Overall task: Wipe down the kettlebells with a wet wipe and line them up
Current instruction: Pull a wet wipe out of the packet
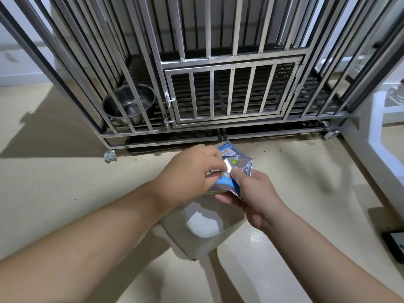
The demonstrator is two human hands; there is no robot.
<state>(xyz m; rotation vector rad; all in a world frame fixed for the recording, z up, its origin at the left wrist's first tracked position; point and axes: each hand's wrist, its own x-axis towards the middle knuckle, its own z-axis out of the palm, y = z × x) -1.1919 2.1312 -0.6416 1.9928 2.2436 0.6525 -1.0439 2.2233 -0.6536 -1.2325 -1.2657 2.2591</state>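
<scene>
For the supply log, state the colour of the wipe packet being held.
The wipe packet is silver foil with blue-and-white print and a small green badge; head view shows it.

A barred metal cage [218, 62] walls off everything ahead – bars close together, its small door [229, 95] closed, a steel bowl [129, 103] behind them at the left corner. A white frame [369, 149] closes the right side. A padded seat [203, 224] sits below the left hand [190, 176] and right hand [255, 193], both gripping a packet [238, 167] – bare floor [54, 193] lies open to its left, and between it and the frame
</scene>
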